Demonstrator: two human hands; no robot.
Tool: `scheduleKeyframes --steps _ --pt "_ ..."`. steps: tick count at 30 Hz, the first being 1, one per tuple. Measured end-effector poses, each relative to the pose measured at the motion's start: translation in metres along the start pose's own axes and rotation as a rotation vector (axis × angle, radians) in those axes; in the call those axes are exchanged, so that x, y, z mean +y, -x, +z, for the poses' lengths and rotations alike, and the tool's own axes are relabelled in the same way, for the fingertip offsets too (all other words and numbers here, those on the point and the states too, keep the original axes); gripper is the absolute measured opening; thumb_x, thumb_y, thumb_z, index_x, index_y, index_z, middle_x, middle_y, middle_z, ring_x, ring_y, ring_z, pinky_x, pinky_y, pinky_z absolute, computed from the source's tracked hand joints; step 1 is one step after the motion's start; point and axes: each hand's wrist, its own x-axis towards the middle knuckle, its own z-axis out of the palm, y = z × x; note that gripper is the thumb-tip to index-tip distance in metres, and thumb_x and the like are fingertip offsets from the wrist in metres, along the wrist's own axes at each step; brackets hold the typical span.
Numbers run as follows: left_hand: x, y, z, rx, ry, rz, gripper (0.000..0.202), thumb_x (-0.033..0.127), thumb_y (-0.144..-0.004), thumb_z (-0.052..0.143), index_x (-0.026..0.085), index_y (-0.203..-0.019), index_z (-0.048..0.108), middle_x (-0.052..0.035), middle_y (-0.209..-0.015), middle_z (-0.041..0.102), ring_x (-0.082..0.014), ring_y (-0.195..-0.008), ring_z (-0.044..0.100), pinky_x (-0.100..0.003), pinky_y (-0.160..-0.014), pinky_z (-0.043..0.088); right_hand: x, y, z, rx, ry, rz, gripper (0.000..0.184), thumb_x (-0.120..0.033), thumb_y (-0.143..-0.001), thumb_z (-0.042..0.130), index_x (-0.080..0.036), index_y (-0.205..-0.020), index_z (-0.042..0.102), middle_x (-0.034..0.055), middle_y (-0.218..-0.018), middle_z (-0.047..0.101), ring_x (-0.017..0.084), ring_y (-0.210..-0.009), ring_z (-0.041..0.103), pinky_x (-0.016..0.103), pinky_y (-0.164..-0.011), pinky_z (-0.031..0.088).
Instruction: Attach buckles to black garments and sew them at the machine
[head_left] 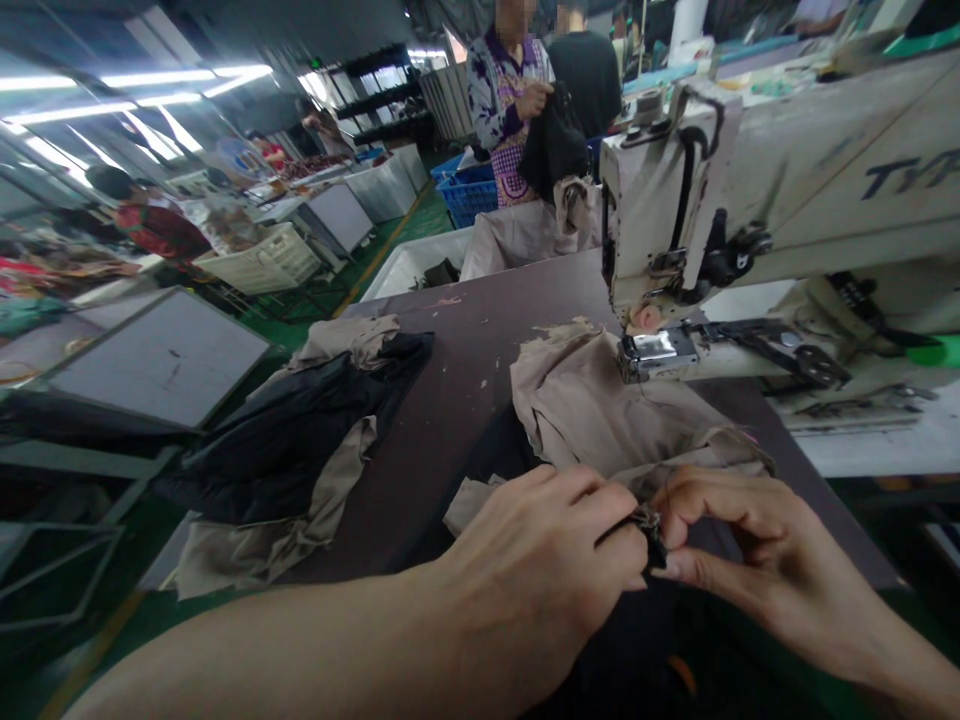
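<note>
My left hand [559, 545] is closed on the gathered edge of a dark garment with beige lining [592, 400]. Close beside it, my right hand [739, 545] pinches the same dark edge [654, 548] between thumb and fingers. The lining spreads over the brown table [465, 370] beyond my hands, reaching under the sewing machine's narrow arm. Above the cloth stands the sewing machine's head [667, 200], at the right; neither hand touches it. What exactly lies between my fingertips is partly hidden.
Another dark garment with beige lining [277, 450] lies over the table's left side. Behind the table are a white bin [420, 260] and a blue basket [472, 195]. A co-worker [517, 110] stands there holding dark cloth [555, 145]. A grey-topped table [161, 355] is at left.
</note>
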Motion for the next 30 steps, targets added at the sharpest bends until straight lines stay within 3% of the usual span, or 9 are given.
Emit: scheduleKeyframes --steps 3,7,12,16,19,22,30 --pt "-0.005 -0.005 -0.003 -0.039 0.03 0.02 0.01 0.022 -0.09 0.055 0.016 -0.097 0.061 -0.0068 -0.108 0.063 -0.0226 -0.102 0.054 -0.036 -0.081 0.049 -0.001 0.002 0.002 0.041 0.11 -0.03 0.012 -0.018 -0.082 0.073 -0.022 -0.078 0.062 0.0001 -0.079 0.066 0.016 -0.073 0.063 0.025 -0.065 0.046" --pt "-0.007 -0.01 -0.01 -0.045 0.006 0.02 0.005 0.015 -0.086 0.057 0.015 -0.088 0.061 -0.0066 -0.103 0.062 -0.0223 -0.104 0.051 -0.036 -0.083 0.048 -0.001 0.003 0.005 0.028 0.087 0.035 0.012 -0.021 -0.083 0.073 -0.022 -0.078 0.062 -0.0005 -0.079 0.066 0.016 -0.072 0.063 0.024 -0.065 0.047" --pt "-0.003 -0.011 -0.015 -0.065 0.003 -0.011 0.008 0.019 -0.088 0.055 0.016 -0.084 0.061 -0.0051 -0.096 0.062 -0.0197 -0.087 0.058 -0.035 -0.074 0.049 0.003 0.004 0.008 0.093 0.006 0.083 0.012 -0.024 -0.083 0.073 -0.022 -0.08 0.061 -0.0004 -0.083 0.067 0.016 -0.077 0.064 0.023 -0.069 0.049" --pt "-0.002 -0.008 -0.011 0.052 0.16 -0.076 0.021 0.023 -0.096 0.047 0.015 -0.089 0.065 -0.0048 -0.091 0.067 -0.0146 -0.081 0.064 -0.027 -0.075 0.052 0.01 0.007 0.009 0.139 -0.139 0.071 0.011 -0.023 -0.083 0.073 -0.022 -0.082 0.062 -0.0005 -0.084 0.067 0.015 -0.082 0.063 0.021 -0.074 0.05" --pt "-0.003 -0.006 -0.004 0.158 0.244 -0.105 0.019 0.024 -0.095 0.052 0.014 -0.09 0.067 -0.0039 -0.087 0.069 -0.0137 -0.079 0.066 -0.024 -0.073 0.053 0.012 0.008 0.009 0.138 -0.216 0.099 0.011 -0.022 -0.082 0.074 -0.022 -0.082 0.062 -0.0006 -0.085 0.067 0.013 -0.081 0.062 0.019 -0.073 0.05" --pt "-0.004 -0.007 0.001 0.183 0.292 -0.124 0.015 0.024 -0.093 0.056 0.014 -0.09 0.066 -0.0032 -0.086 0.069 -0.0134 -0.079 0.066 -0.023 -0.072 0.053 0.01 0.006 0.009 0.15 -0.283 0.121 0.012 -0.023 -0.081 0.075 -0.021 -0.079 0.063 -0.0012 -0.081 0.067 0.012 -0.077 0.062 0.017 -0.07 0.05" --pt "-0.005 -0.008 0.007 0.275 0.197 0.016 0.017 0.019 -0.094 0.053 0.012 -0.085 0.066 -0.0042 -0.086 0.07 -0.0142 -0.082 0.066 -0.025 -0.077 0.054 0.015 0.009 0.012 0.152 -0.312 0.128 0.01 -0.02 -0.08 0.075 -0.021 -0.08 0.065 -0.0008 -0.085 0.069 0.013 -0.081 0.065 0.017 -0.074 0.051"
